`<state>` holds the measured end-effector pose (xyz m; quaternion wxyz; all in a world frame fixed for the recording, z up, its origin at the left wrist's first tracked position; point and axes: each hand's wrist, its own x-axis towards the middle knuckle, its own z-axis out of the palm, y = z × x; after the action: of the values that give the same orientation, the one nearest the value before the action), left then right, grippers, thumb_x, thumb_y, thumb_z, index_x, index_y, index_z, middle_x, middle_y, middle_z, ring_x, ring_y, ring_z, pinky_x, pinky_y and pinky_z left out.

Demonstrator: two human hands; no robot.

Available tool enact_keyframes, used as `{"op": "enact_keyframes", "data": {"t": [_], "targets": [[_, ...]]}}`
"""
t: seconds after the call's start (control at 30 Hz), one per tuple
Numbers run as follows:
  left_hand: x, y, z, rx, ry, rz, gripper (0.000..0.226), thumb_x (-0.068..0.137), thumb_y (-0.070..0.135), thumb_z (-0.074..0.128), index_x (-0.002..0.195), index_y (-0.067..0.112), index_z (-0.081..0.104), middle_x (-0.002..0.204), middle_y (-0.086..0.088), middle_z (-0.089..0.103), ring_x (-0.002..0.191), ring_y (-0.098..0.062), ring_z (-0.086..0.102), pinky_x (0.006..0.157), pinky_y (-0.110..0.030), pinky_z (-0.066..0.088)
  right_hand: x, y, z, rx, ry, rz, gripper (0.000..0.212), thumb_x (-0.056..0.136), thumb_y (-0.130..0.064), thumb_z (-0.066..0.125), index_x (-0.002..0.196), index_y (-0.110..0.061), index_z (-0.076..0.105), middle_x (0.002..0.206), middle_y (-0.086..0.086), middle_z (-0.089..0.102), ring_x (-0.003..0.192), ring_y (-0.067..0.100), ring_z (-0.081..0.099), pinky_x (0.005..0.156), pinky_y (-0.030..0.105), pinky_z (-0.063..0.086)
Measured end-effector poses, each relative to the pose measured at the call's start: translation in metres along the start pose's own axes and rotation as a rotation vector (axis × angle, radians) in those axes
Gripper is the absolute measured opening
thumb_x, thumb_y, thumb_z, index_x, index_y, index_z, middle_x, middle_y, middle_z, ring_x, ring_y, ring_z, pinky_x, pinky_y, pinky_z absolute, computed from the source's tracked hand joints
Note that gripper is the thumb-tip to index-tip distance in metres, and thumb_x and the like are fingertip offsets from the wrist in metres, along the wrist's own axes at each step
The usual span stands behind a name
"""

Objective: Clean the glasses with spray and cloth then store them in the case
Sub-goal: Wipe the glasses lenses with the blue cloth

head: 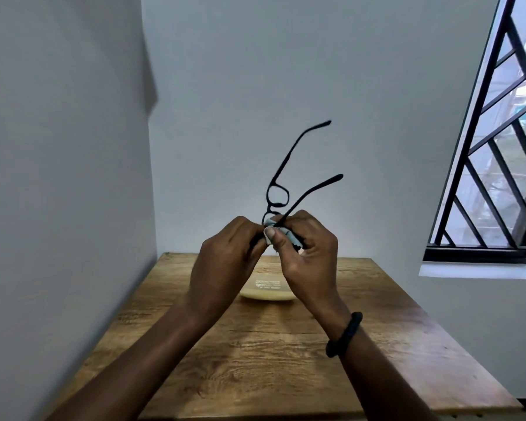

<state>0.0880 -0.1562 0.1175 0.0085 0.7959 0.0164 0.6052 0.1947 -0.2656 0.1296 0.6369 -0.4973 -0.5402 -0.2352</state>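
Note:
Black-framed glasses are held up in front of me above the table, both temples unfolded and pointing up to the right. My left hand grips the frame's lower end. My right hand pinches a pale cloth around the lower lens, thumb on top of the cloth. The upper lens stands free above my fingers. A cream-coloured glasses case with white print lies on the wooden table below my hands, partly hidden by them. No spray bottle is in view.
The table sits in a corner, with a white wall on the left and behind. A barred window is at the right. A black bracelet is on my right wrist.

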Motion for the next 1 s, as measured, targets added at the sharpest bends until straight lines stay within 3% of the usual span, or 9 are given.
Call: {"op": "enact_keyframes", "data": {"t": [0.13, 0.27, 0.33, 0.43, 0.57, 0.67, 0.83, 0.9, 1.0], "targets": [[-0.005, -0.014, -0.006, -0.162, -0.044, -0.09, 0.023, 0.1, 0.032, 0.062, 0.108, 0.013, 0.071, 0.096, 0.005, 0.068, 0.085, -0.007, 0.066, 0.066, -0.031, 0.057, 0.0, 0.01, -0.016, 0.083, -0.14, 0.086, 0.005, 0.088, -0.006, 0.072, 0.089, -0.006, 0.077, 0.087, 0.005, 0.072, 0.08, 0.014, 0.069, 0.065, 0.028, 0.053], [0.004, -0.038, -0.003, -0.338, 0.089, -0.538, 0.024, 0.102, 0.033, 0.062, 0.12, 0.021, 0.071, 0.111, 0.013, 0.069, 0.104, -0.006, 0.067, 0.077, -0.045, 0.062, -0.004, 0.015, -0.03, 0.317, -0.305, 0.27, 0.007, 0.088, -0.003, 0.07, 0.087, -0.003, 0.077, 0.092, 0.007, 0.073, 0.071, 0.014, 0.066, 0.052, 0.022, 0.048], [0.011, -0.051, -0.001, -0.463, 0.016, -0.758, 0.029, 0.1, 0.033, 0.064, 0.128, 0.024, 0.069, 0.119, 0.013, 0.069, 0.112, -0.004, 0.066, 0.088, -0.043, 0.061, -0.008, 0.016, -0.034, 0.374, -0.365, 0.296, 0.012, 0.087, -0.005, 0.069, 0.088, 0.005, 0.075, 0.093, 0.006, 0.073, 0.067, 0.016, 0.064, 0.05, 0.022, 0.049], [0.015, -0.06, -0.002, -0.679, -0.152, -0.961, 0.029, 0.1, 0.03, 0.064, 0.124, 0.017, 0.073, 0.123, 0.002, 0.073, 0.121, -0.016, 0.065, 0.088, -0.034, 0.059, -0.01, 0.017, -0.038, 0.415, -0.415, 0.32, 0.019, 0.085, -0.005, 0.068, 0.085, 0.015, 0.07, 0.09, 0.002, 0.072, 0.066, 0.011, 0.064, 0.048, 0.023, 0.049], [0.008, -0.058, -0.005, -0.748, -0.235, -0.985, 0.014, 0.1, 0.021, 0.065, 0.1, 0.02, 0.079, 0.115, 0.002, 0.078, 0.121, -0.013, 0.065, 0.096, -0.041, 0.057, -0.008, 0.022, -0.043, 0.405, -0.425, 0.328, 0.018, 0.086, -0.005, 0.068, 0.085, 0.012, 0.07, 0.09, 0.001, 0.072, 0.064, 0.016, 0.061, 0.049, 0.025, 0.05], [0.006, -0.061, -0.007, -0.763, -0.237, -1.013, 0.011, 0.096, 0.021, 0.069, 0.1, 0.018, 0.079, 0.112, 0.003, 0.079, 0.118, -0.01, 0.067, 0.097, -0.04, 0.057, -0.006, 0.028, -0.047, 0.396, -0.4, 0.34, 0.018, 0.087, -0.007, 0.067, 0.086, 0.011, 0.069, 0.086, 0.001, 0.07, 0.064, 0.014, 0.06, 0.051, 0.024, 0.049], [0.006, -0.063, -0.01, -0.78, -0.384, -1.064, 0.016, 0.093, 0.021, 0.072, 0.108, 0.016, 0.078, 0.11, 0.005, 0.079, 0.114, -0.006, 0.069, 0.092, -0.037, 0.056, -0.005, 0.036, -0.053, 0.38, -0.338, 0.376, 0.019, 0.088, -0.009, 0.066, 0.09, 0.01, 0.07, 0.083, 0.003, 0.068, 0.062, 0.014, 0.058, 0.051, 0.024, 0.048], [0.005, -0.063, -0.009, -0.766, -0.364, -1.081, 0.013, 0.091, 0.02, 0.074, 0.103, 0.016, 0.078, 0.104, 0.005, 0.08, 0.109, -0.008, 0.071, 0.087, -0.034, 0.057, -0.005, 0.037, -0.055, 0.373, -0.315, 0.395, 0.013, 0.087, -0.008, 0.066, 0.087, 0.004, 0.071, 0.083, 0.011, 0.065, 0.061, 0.012, 0.057, 0.051, 0.023, 0.048], [0.004, -0.061, -0.007, -0.733, -0.275, -1.081, 0.006, 0.09, 0.016, 0.076, 0.095, 0.017, 0.079, 0.093, 0.006, 0.081, 0.097, -0.009, 0.071, 0.081, -0.032, 0.056, -0.006, 0.038, -0.057, 0.353, -0.279, 0.442, 0.005, 0.088, -0.005, 0.071, 0.09, -0.004, 0.075, 0.08, 0.007, 0.067, 0.057, 0.012, 0.056, 0.052, 0.023, 0.047]]}}
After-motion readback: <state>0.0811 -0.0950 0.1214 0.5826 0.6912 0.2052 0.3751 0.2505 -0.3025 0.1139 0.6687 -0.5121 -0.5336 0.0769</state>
